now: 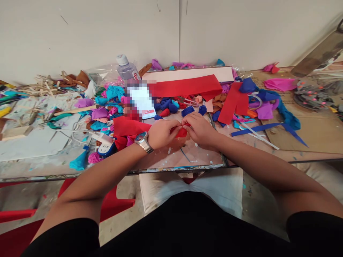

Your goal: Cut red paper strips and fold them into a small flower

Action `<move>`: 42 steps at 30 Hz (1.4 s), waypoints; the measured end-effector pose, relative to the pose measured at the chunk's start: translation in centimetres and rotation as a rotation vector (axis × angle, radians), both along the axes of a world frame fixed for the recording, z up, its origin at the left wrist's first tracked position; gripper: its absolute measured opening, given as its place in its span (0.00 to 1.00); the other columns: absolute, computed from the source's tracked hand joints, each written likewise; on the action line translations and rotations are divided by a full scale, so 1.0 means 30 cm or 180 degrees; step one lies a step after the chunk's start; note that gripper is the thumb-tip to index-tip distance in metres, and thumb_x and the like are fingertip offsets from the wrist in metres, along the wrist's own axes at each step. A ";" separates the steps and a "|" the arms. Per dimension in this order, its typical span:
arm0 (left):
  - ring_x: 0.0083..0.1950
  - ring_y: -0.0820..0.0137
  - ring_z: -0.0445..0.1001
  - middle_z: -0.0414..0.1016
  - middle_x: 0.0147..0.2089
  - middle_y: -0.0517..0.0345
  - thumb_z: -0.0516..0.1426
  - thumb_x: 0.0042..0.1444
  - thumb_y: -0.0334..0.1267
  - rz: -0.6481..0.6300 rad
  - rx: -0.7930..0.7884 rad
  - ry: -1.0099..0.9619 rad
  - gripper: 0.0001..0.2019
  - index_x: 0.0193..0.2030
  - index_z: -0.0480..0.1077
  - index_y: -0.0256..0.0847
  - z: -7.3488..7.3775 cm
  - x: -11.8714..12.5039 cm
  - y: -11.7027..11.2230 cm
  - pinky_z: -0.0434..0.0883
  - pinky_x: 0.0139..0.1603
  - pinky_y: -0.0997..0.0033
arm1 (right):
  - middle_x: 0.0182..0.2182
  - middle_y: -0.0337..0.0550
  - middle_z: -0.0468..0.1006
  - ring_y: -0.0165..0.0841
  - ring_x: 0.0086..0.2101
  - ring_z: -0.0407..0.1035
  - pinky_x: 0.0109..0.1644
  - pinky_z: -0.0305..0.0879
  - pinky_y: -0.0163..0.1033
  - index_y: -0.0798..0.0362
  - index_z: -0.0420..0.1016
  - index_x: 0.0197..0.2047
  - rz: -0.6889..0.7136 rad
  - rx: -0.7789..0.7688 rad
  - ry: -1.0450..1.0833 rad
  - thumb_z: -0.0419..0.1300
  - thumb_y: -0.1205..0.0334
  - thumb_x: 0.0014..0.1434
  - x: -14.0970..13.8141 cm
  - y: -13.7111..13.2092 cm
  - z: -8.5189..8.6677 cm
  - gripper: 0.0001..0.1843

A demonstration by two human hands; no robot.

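Both my hands meet just above the front part of a cluttered table (198,159), at the centre of the clock, with a small red piece (182,133) between them. My left hand (164,131) and right hand (197,129) each have thumb and fingers pinched together on it, the fingertips almost touching; the fingers hide much of the piece, so I cannot tell its exact fold. By the look of it, this one is midway: in hand, being shaped, not yet set down. At twelve o'clock, just past my knuckles, lie bunched dark blue pieces (188,111), and between eight and nine o'clock sits a crumpled pink rosette (94,157); these look already worked. Plenty of flat material seems left: a long red strip (187,87) farther off at twelve, a forked red piece (235,103) at two, a red sheet (131,127) at nine beside my wristwatch (144,141), and a blue ribbon (268,127) at three. A lit phone (141,101), blurred out, lies at ten, with a clear bottle (130,73) beyond it.
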State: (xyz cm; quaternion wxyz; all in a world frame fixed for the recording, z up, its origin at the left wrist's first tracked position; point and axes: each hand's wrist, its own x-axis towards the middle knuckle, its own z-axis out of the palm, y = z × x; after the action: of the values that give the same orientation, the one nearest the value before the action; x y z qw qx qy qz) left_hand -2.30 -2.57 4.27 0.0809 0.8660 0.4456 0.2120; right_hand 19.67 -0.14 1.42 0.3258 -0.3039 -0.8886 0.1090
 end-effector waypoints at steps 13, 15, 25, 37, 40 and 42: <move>0.39 0.63 0.80 0.85 0.42 0.52 0.50 0.74 0.46 -0.0044 0.0241 0.0229 0.17 0.49 0.80 0.44 -0.025 -0.009 0.007 0.65 0.37 0.65 | 0.39 0.50 0.77 0.44 0.43 0.66 0.50 0.61 0.49 0.50 0.68 0.40 -0.0010 -0.0030 0.0037 0.53 0.58 0.72 -0.001 0.002 0.005 0.08; 0.38 0.63 0.79 0.85 0.41 0.52 0.50 0.74 0.46 -0.0063 0.0236 0.0287 0.17 0.49 0.80 0.44 -0.025 -0.010 0.007 0.64 0.36 0.66 | 0.39 0.49 0.77 0.44 0.42 0.66 0.50 0.61 0.49 0.50 0.68 0.40 0.0012 -0.0040 0.0011 0.52 0.61 0.71 -0.002 -0.001 0.007 0.07; 0.39 0.63 0.79 0.84 0.41 0.52 0.51 0.72 0.46 -0.0057 -0.0039 0.0108 0.17 0.48 0.80 0.43 -0.012 -0.001 0.004 0.65 0.39 0.64 | 0.37 0.49 0.77 0.43 0.41 0.66 0.49 0.62 0.49 0.50 0.68 0.38 -0.0012 -0.0066 -0.0031 0.54 0.65 0.67 -0.006 -0.005 0.011 0.05; 0.38 0.63 0.79 0.84 0.40 0.52 0.51 0.72 0.46 -0.0103 -0.0034 0.0153 0.17 0.49 0.80 0.43 -0.016 -0.004 0.006 0.64 0.38 0.65 | 0.36 0.48 0.78 0.43 0.41 0.68 0.49 0.63 0.48 0.50 0.70 0.38 0.0042 -0.0044 0.0016 0.56 0.65 0.66 0.001 0.000 0.012 0.04; 0.37 0.63 0.78 0.83 0.38 0.51 0.52 0.71 0.46 -0.0126 -0.0076 0.0168 0.16 0.47 0.80 0.43 -0.015 -0.003 0.005 0.64 0.37 0.64 | 0.36 0.48 0.78 0.44 0.41 0.67 0.49 0.63 0.49 0.50 0.70 0.37 -0.0001 0.0016 -0.0005 0.55 0.65 0.66 -0.001 -0.001 0.014 0.05; 0.35 0.63 0.77 0.82 0.35 0.52 0.52 0.71 0.46 -0.0114 -0.0123 0.0186 0.16 0.44 0.79 0.42 -0.013 -0.003 0.004 0.62 0.36 0.64 | 0.37 0.49 0.78 0.43 0.41 0.68 0.49 0.63 0.49 0.50 0.70 0.37 -0.0019 0.0028 -0.0008 0.56 0.66 0.65 0.000 0.000 0.014 0.04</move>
State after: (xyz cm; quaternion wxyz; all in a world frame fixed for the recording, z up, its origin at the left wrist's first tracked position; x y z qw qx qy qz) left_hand -2.38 -2.44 3.87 0.0884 0.8779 0.4362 0.1766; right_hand 19.67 -0.15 1.83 0.3263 -0.3052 -0.8886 0.1038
